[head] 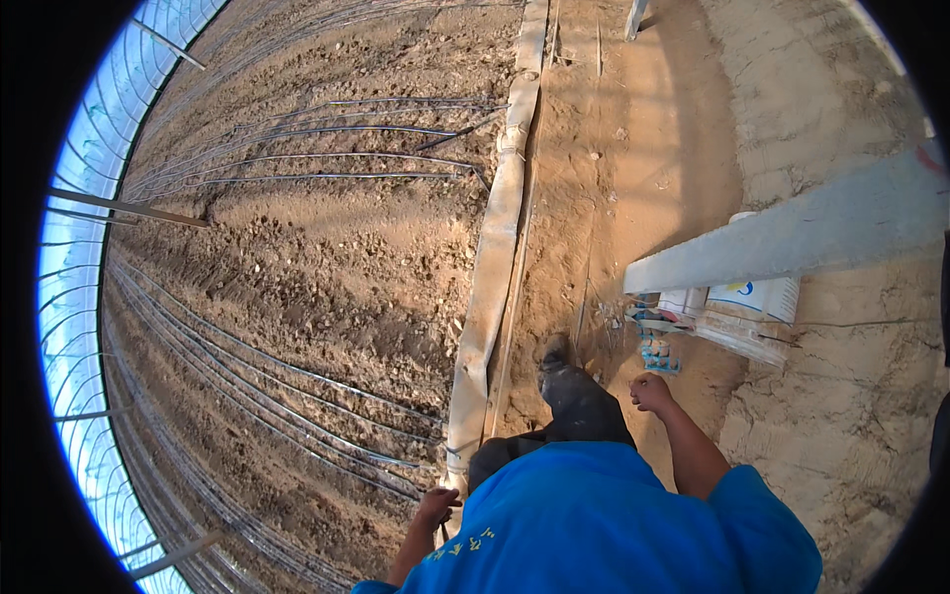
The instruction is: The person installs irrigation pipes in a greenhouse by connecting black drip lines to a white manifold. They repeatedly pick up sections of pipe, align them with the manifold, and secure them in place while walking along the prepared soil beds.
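My left hand (438, 505) hangs low at my left side, beside the flat irrigation hose (496, 245) that runs along the edge of the soil bed. Its fingers are partly curled, and whether they hold anything cannot be made out. On my other side, my right hand (652, 392) is closed in a loose fist in front of me, with no object visible in it. Just beyond that hand lie a blue plastic mesh (659, 355) and white sacks (749, 304), partly hidden by a pale post. One dark boot (557, 350) is forward on the dirt path.
A pale concrete post (772, 230) slants in from the right. Thin drip lines (297, 364) cross the tilled soil at left. An earthen wall (839, 416) stands along the right; another post (635, 18) is farther up the path. Curved greenhouse film (70, 297) borders the far left.
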The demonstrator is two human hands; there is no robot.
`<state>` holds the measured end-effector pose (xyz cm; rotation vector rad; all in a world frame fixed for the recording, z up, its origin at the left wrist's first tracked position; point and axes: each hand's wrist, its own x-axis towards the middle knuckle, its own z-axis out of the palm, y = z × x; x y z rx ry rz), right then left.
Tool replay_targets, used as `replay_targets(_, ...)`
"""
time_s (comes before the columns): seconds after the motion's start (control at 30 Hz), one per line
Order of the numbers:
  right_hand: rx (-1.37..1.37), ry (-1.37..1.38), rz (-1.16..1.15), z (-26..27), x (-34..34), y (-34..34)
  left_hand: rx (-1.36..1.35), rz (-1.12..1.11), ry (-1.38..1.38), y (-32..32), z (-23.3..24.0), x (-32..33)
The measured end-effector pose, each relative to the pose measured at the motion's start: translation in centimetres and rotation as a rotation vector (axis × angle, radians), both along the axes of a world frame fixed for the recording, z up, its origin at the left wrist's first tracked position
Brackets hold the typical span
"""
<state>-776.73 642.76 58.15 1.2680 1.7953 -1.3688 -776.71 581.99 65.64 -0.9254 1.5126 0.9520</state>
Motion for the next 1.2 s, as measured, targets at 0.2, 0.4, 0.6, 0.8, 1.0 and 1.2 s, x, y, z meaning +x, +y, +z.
replay_targets(0.2,0.221,0.417,-0.029,3.5,-17.0,14.6,0.101,0.017,0.131,15.3,2.1,-17.0)
replay_targets(0.4,0.713,0.449,-0.122,2.4,-27.1,29.5,0.253,0.084,0.057,27.0,0.4,-30.9)
replay_targets(0.6,0.667,0.171,-0.118,-2.7,-26.1,34.6,0.244,0.27,-0.015,42.1,-5.1,-46.3)
replay_targets(0.8,0.321,-0.166,0.259,-1.7,-38.5,40.7,0.078,-0.11,0.039,49.2,-3.9,-58.2)
replay_targets(1.0,0.123,-0.082,0.064,1.4,-59.8,50.2,-0.078,-0.102,0.242,56.2,-3.5,-71.3)
replay_targets(1.2,0.133,-0.097,0.012,-0.2,-81.9,65.8,-0.379,-0.052,0.46,68.8,-5.1,-86.0)
